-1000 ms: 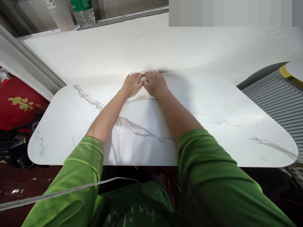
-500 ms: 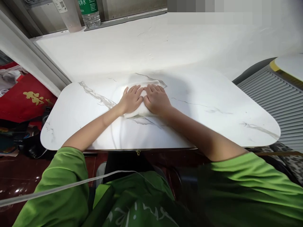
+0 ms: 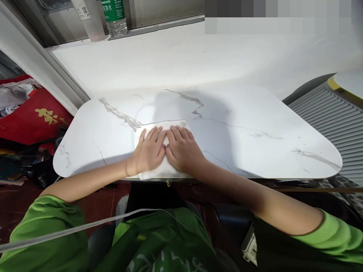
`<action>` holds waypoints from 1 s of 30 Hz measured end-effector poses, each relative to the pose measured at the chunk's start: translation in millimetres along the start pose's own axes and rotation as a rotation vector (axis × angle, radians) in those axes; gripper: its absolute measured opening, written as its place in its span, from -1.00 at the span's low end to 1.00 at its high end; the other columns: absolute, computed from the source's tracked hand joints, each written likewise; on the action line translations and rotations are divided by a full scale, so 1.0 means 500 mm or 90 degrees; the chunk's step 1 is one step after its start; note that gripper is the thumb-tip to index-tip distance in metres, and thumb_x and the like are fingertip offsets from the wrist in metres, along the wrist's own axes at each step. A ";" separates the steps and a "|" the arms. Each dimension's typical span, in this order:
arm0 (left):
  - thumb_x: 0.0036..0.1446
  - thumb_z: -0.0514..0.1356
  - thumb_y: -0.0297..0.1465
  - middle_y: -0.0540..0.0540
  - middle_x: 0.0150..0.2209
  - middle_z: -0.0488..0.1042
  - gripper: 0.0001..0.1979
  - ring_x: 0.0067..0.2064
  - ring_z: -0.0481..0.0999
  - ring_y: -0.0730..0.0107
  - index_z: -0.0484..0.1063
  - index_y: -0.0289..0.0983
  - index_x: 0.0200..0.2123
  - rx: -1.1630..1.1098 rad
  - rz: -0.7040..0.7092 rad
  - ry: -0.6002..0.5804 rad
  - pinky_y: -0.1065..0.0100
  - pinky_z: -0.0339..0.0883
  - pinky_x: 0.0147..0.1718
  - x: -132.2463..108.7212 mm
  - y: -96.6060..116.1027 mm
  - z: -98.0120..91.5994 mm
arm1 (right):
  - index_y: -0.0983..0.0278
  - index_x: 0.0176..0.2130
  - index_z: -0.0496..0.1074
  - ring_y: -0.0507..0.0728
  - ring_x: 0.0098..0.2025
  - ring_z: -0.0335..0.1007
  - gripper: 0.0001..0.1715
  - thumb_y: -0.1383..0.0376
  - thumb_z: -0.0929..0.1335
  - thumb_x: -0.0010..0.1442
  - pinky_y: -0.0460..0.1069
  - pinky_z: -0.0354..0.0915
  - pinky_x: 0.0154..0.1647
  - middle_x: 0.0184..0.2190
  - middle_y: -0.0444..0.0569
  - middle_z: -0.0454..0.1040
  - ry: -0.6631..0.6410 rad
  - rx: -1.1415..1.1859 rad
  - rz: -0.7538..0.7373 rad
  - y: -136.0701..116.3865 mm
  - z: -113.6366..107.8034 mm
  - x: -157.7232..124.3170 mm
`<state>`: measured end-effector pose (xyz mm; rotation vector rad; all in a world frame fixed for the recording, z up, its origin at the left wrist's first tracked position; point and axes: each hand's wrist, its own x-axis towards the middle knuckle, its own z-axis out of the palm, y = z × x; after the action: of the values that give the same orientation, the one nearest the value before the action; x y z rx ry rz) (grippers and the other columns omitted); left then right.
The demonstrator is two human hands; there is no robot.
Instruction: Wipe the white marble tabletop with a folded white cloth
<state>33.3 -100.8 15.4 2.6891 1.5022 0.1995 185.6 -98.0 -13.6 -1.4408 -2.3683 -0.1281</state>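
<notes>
A folded white cloth lies flat on the white marbled tabletop, at its front edge near my body. My left hand rests palm down on the left half of the cloth, fingers spread. Beside it, my right hand presses flat on the right half, fingers extended. The two thumbs and index fingers are close together over the cloth's middle. Neither hand grips anything; the cloth is under both palms.
A bottle with a green label and a clear cup stand on the ledge behind. At left hangs a red bag. A ribbed grey panel stands at right. A pale cord crosses before my body.
Both hands and the cloth have slid from the back middle of the tabletop toward me, to its front edge. The view has shifted slightly.
</notes>
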 end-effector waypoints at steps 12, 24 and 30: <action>0.30 -0.13 -0.44 -0.18 0.38 0.17 -0.47 0.40 0.09 0.21 0.19 -0.18 0.31 -0.016 -0.077 0.048 -0.03 -0.12 0.35 0.298 -0.214 0.028 | 0.48 0.07 0.37 0.40 0.15 0.22 -0.46 0.36 0.04 0.30 0.30 0.06 0.21 0.05 0.35 0.42 0.027 0.054 0.071 0.129 0.134 0.324; 0.29 -0.14 -0.42 -0.14 0.39 0.14 -0.45 0.41 0.08 0.22 0.19 -0.20 0.33 -0.025 -0.094 0.042 0.02 -0.13 0.36 0.389 -0.265 0.026 | 0.49 0.10 0.34 0.41 0.18 0.23 -0.47 0.38 0.06 0.29 0.32 0.03 0.22 0.10 0.36 0.41 0.048 0.053 0.102 0.170 0.158 0.404; 0.35 -0.13 -0.40 -0.21 0.41 0.09 -0.47 0.43 0.03 0.16 0.14 -0.27 0.35 -0.007 -0.100 0.022 -0.01 -0.15 0.37 0.333 -0.240 0.024 | 0.57 0.19 0.29 0.38 0.27 0.16 -0.41 0.38 0.04 0.30 0.23 -0.03 0.30 0.23 0.33 0.32 -0.008 0.026 0.078 0.134 0.126 0.350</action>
<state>20.1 103.9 4.5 2.5564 1.7084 0.2473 155.6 97.3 -17.8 -1.5661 -2.2716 -0.0401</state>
